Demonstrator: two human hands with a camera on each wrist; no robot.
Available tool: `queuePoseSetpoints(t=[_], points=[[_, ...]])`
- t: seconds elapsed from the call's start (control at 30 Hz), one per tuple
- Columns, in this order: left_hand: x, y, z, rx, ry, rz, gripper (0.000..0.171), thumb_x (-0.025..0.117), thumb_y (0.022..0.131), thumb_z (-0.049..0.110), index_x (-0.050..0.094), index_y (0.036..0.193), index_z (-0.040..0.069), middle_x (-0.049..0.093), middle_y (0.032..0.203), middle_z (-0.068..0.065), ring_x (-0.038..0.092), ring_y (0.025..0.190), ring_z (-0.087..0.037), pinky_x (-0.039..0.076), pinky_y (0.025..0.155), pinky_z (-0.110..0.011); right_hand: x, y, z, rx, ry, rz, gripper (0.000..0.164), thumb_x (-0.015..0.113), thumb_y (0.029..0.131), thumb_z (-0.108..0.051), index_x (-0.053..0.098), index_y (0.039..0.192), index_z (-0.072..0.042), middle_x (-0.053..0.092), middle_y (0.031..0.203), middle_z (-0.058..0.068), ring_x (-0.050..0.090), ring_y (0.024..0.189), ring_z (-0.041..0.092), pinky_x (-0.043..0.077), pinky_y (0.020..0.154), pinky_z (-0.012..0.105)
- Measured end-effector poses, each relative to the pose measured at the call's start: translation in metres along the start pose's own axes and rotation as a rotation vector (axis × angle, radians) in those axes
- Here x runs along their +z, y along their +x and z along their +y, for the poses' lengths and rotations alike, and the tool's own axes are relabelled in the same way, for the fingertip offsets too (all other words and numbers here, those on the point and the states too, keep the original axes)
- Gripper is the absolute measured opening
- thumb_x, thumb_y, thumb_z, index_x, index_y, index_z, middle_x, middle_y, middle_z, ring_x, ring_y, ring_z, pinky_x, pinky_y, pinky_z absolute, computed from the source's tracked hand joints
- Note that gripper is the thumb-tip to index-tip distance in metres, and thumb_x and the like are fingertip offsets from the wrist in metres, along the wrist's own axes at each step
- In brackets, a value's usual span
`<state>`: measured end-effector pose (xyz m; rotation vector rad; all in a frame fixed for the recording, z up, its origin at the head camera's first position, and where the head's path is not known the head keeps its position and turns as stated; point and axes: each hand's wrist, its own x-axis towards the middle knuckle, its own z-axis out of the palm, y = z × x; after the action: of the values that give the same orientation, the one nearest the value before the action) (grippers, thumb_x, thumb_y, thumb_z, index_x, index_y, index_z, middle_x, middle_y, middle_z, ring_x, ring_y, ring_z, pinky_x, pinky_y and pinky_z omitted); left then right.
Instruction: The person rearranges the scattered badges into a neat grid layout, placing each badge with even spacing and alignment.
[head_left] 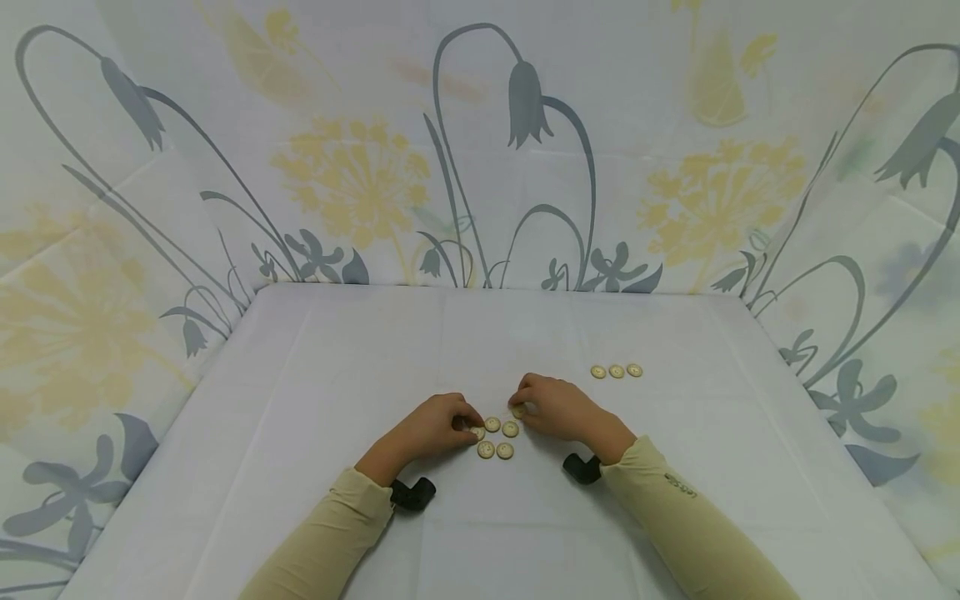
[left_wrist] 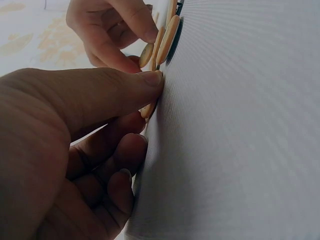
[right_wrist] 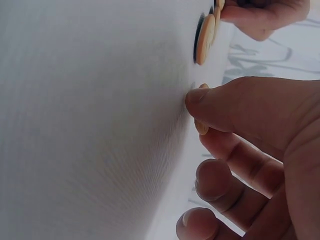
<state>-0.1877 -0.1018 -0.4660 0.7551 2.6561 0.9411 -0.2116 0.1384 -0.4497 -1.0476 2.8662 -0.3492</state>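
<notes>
Small round pale wooden discs with dark markings lie in a cluster on the white table. My left hand [head_left: 435, 427] pinches a disc [left_wrist: 147, 111] at the cluster's left side, thumb and index finger on its edges. At the upper right of the cluster, my right hand [head_left: 561, 408] holds another disc [right_wrist: 202, 127] between thumb and forefinger, its other fingers loosely bent. Between the hands lie an upper disc [head_left: 492, 424], one to its right [head_left: 510, 429], and two lower discs, left [head_left: 486, 450] and right [head_left: 505, 451]. The markings are too small to read.
Three more discs [head_left: 617, 371] lie in a short row farther back on the right. The white-covered table [head_left: 360, 333] meets floral cloth walls [head_left: 480, 167] at the back and both sides. Black wrist devices [head_left: 412, 495] sit under both sleeves' cuffs.
</notes>
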Motion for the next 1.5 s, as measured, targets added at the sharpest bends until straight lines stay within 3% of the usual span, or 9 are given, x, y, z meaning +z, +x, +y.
queuePoseSetpoints(t=[0.27, 0.67, 1.5], points=[[0.0, -0.001, 0.0, 0.002, -0.007, 0.006, 0.017, 0.073, 0.087, 0.02, 0.075, 0.103, 0.015, 0.058, 0.084, 0.007, 0.053, 0.078, -0.007, 0.045, 0.071, -0.025, -0.003, -0.004, 0.004, 0.029, 0.028, 0.038, 0.021, 0.069, 0.086, -0.016, 0.074, 0.106, -0.017, 0.063, 0.101, -0.003, 0.063, 0.09, 0.014, 0.051, 0.076, 0.032], [0.001, -0.001, -0.002, 0.019, 0.0, 0.013, 0.017, 0.073, 0.086, 0.02, 0.075, 0.102, 0.015, 0.059, 0.084, 0.008, 0.053, 0.078, -0.006, 0.045, 0.072, -0.024, -0.006, -0.011, 0.011, 0.095, 0.042, 0.026, 0.025, 0.07, 0.086, -0.017, 0.073, 0.111, -0.016, 0.065, 0.106, -0.003, 0.065, 0.094, 0.016, 0.052, 0.079, 0.034], [0.0, -0.001, -0.002, 0.023, -0.016, 0.005, 0.017, 0.072, 0.087, 0.019, 0.075, 0.103, 0.015, 0.059, 0.085, 0.008, 0.054, 0.08, -0.006, 0.046, 0.074, -0.024, -0.009, -0.03, 0.038, 0.142, 0.06, 0.033, 0.023, 0.069, 0.088, -0.019, 0.072, 0.11, -0.014, 0.066, 0.107, -0.001, 0.064, 0.096, 0.016, 0.052, 0.081, 0.034]])
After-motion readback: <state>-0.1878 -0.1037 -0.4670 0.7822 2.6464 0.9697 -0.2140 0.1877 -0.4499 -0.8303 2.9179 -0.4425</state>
